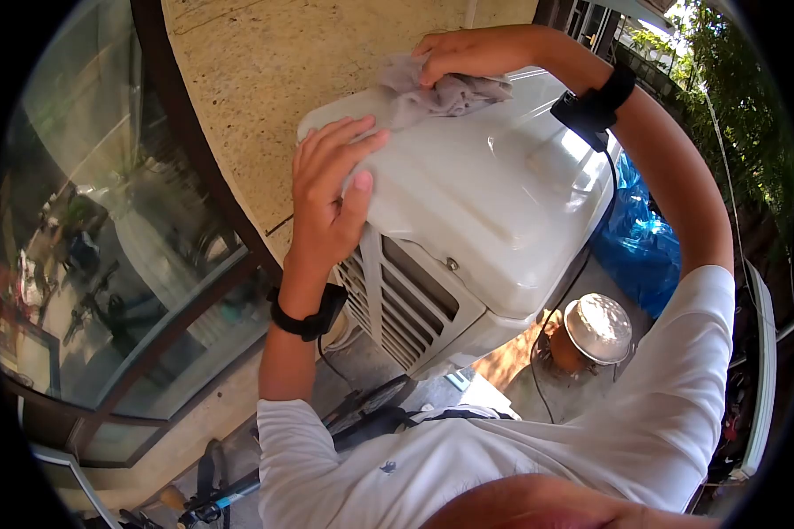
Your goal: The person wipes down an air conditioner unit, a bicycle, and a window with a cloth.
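A white outdoor air-conditioner unit (494,185) with a slatted side grille fills the middle of the view. At the far side of its smooth top, my right hand (476,55) is closed on a crumpled grey cloth (454,95), which rests against the surface. My left hand (331,181) lies on the unit's left edge with its fingers stretched out and holds nothing. Its fingertips are apart from the cloth. Both wrists wear black straps with small devices, from which dark cables run down.
A yellowish textured wall (247,106) stands behind the unit. To the left is a dark-framed glass window (106,229). A blue plastic bag (640,242) and a clay pot with a metal lid (598,328) are at the right. Part of a bicycle (229,494) shows below.
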Tool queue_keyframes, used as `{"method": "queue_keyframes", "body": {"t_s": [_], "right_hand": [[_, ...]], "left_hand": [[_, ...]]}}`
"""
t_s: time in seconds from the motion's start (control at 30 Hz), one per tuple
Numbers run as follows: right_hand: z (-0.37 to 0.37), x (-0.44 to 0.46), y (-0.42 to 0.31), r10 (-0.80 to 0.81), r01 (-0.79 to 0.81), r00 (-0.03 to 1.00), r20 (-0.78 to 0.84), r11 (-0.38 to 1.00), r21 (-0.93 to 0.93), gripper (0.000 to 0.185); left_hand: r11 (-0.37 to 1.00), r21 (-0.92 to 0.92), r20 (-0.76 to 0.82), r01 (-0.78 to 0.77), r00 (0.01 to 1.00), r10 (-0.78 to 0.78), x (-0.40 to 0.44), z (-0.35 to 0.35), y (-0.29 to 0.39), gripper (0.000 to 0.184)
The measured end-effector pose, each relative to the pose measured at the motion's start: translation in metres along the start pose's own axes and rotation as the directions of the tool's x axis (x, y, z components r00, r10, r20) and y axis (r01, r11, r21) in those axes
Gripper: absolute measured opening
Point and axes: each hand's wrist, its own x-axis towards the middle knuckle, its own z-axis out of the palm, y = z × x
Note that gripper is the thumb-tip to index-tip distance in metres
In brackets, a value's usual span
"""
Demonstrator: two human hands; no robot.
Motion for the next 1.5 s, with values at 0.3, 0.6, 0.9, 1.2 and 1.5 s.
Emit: {"method": "queue_keyframes", "body": {"t_s": [0.3, 0.6, 0.9, 1.2, 1.5], "right_hand": [[0.017, 0.013, 0.019, -0.345, 0.311, 0.934, -0.091, 0.913, -0.265, 0.017], [0.008, 0.061, 0.042, -0.120, 0.074, 0.988, -0.092, 0.914, -0.400, 0.022], [0.009, 0.042, 0.048, 0.031, -0.084, 0.993, -0.118, 0.874, -0.479, 0.019], [0.010, 0.020, 0.061, -0.290, 0.216, 0.940, -0.182, 0.915, -0.342, 0.020], [0.013, 0.007, 0.029, 0.001, -0.036, 0.994, -0.113, 0.949, -0.314, 0.025]], "left_hand": [[0.999, -0.038, -0.042, 0.037, 0.998, -0.039, -0.003, 0.006, 0.007, 0.036], [0.988, -0.094, 0.113, 0.122, 0.987, -0.111, 0.000, -0.007, 0.018, 0.033], [0.992, -0.060, 0.089, 0.110, 0.991, -0.104, -0.002, -0.007, 0.019, 0.033], [0.990, -0.085, 0.094, 0.108, 0.991, -0.100, -0.001, -0.005, 0.015, 0.033], [0.993, -0.094, 0.093, 0.073, 0.994, -0.064, 0.001, -0.004, 0.016, 0.034]]}}
